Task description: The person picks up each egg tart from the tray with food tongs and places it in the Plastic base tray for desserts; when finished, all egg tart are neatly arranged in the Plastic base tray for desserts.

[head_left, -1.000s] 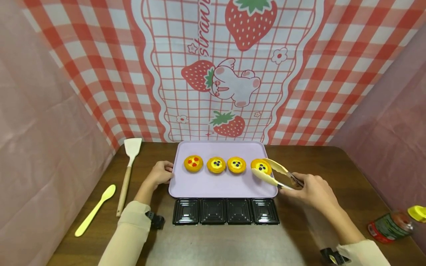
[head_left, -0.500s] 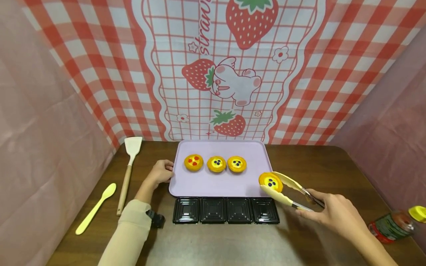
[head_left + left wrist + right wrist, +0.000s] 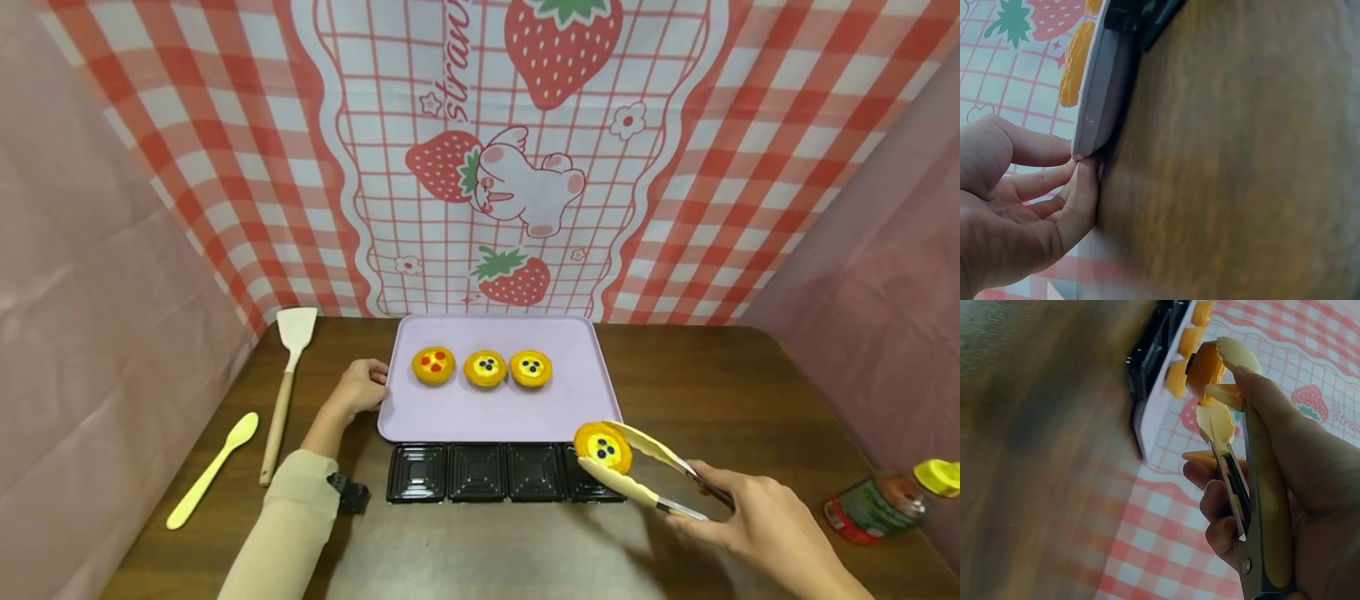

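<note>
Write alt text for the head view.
A right hand grips tongs holding a blue-dotted tart above the right end of a row of black square trays. A left hand pinches the lilac tray, where three tarts sit.

Counter [image 3: 697, 367], dark brown with visible wood grain, a pale sheen across its near middle. Directly upon it: one lavender rectangular tray with rounded corners and raised rim [image 3: 480, 412], at the back centre; one row of four glossy black square stepped containers [image 3: 477, 472], just before the tray's near edge; one white flat-bladed spatula with wooden handle [image 3: 279, 421], left of the tray; one pale yellow spoon [image 3: 210, 477], farther left and nearer the front; one clear bottle with green-and-red label and yellow cap [image 3: 873, 506], far right.
</note>
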Motion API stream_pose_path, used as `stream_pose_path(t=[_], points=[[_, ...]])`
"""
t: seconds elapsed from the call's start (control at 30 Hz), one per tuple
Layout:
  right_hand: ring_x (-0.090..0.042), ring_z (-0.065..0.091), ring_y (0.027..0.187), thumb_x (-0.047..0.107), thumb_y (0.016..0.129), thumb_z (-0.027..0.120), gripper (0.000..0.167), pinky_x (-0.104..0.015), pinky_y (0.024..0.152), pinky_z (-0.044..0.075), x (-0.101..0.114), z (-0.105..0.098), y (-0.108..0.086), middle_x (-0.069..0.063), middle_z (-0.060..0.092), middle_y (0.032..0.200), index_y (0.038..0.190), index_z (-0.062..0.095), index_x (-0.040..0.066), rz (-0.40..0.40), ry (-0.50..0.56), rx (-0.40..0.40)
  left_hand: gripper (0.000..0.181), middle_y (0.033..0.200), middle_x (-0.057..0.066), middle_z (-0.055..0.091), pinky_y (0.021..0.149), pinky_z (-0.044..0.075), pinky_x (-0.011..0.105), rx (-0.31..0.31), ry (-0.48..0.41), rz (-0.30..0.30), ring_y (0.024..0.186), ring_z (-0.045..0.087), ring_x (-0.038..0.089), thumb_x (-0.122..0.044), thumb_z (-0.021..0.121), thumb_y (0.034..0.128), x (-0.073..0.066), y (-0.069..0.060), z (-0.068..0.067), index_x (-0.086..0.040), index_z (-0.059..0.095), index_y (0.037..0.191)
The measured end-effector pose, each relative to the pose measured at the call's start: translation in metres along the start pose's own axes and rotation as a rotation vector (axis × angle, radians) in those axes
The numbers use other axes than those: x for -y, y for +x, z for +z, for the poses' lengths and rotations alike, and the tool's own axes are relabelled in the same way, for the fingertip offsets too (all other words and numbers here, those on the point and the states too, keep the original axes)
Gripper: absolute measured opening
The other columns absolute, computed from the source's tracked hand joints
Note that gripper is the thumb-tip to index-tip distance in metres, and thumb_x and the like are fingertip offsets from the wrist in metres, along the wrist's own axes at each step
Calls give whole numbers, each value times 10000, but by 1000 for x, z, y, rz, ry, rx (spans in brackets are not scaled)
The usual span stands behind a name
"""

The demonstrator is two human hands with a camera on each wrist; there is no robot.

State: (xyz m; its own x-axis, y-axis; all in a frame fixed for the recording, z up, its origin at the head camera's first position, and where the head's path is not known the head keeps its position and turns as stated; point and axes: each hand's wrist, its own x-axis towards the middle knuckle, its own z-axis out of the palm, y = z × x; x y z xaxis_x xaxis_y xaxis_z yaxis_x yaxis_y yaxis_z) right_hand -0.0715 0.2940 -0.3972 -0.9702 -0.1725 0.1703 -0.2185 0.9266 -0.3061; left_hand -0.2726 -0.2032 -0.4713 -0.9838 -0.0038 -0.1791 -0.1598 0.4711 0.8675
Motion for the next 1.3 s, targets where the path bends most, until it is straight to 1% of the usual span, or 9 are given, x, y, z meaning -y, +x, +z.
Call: stream_pose_path(t=[0.1,0.2,0.4,0.7,0.87,0.97,1.07,1.17,1.3], points=[[-242,671,760,601,666,834,765,-425,546,504,-3,4,0,-38,728,932,1186,714,52,11,-5,34,399,961,177,550,582,563,317,0,-2,1,767,553,227,108,568,761,-1,0,0,120,560,1160],[-264,679,795,618,669,822,773,-458,563,518,-5,8,-1,-34,727,947,1191,711,59,17,-11,64,403,962,174,551,583,563,314,0,-3,-4,766,554,225,110,569,762,-1,0,0,119,560,1164],[-287,683,813,651,664,802,796,-491,563,516,-7,14,0,-51,730,968,1194,712,64,21,-21,91,411,961,174,549,584,565,314,-2,-3,3,766,551,222,112,567,753,-1,-1,0,123,560,1164],[-268,678,789,659,659,802,780,-470,544,502,-7,19,1,-15,729,963,1183,723,87,11,-33,70,388,960,173,548,592,562,309,1,-16,2,778,549,222,111,576,769,-2,-1,1,122,562,1156],[-290,678,802,682,647,794,838,-487,534,498,-7,19,1,-29,725,969,1202,700,61,14,-44,86,386,950,173,546,587,561,309,10,-23,3,770,550,223,113,585,770,-1,-2,0,131,557,1155],[-259,658,757,722,609,789,923,-455,505,485,-5,19,1,-5,695,941,1229,671,47,8,-76,86,390,952,170,543,591,561,311,12,-25,-3,774,547,221,114,584,771,-2,-2,0,128,557,1160],[-204,610,691,755,571,785,994,-408,478,458,-3,19,2,34,637,903,1249,648,41,-1,-112,70,391,950,176,542,590,564,321,12,-24,-1,770,546,220,119,578,771,-2,-2,-1,133,552,1160],[-163,562,646,764,553,788,1019,-384,465,430,0,17,2,44,603,876,1254,644,39,-1,-124,44,386,953,174,544,589,563,320,10,-25,-8,763,546,215,120,576,775,-2,-2,-1,128,556,1161],[-132,514,621,753,545,801,1027,-366,463,408,2,12,4,46,597,876,1259,640,34,2,-115,16,396,962,182,552,589,560,312,16,-21,-8,755,554,213,114,575,778,-3,-2,0,132,554,1173]])
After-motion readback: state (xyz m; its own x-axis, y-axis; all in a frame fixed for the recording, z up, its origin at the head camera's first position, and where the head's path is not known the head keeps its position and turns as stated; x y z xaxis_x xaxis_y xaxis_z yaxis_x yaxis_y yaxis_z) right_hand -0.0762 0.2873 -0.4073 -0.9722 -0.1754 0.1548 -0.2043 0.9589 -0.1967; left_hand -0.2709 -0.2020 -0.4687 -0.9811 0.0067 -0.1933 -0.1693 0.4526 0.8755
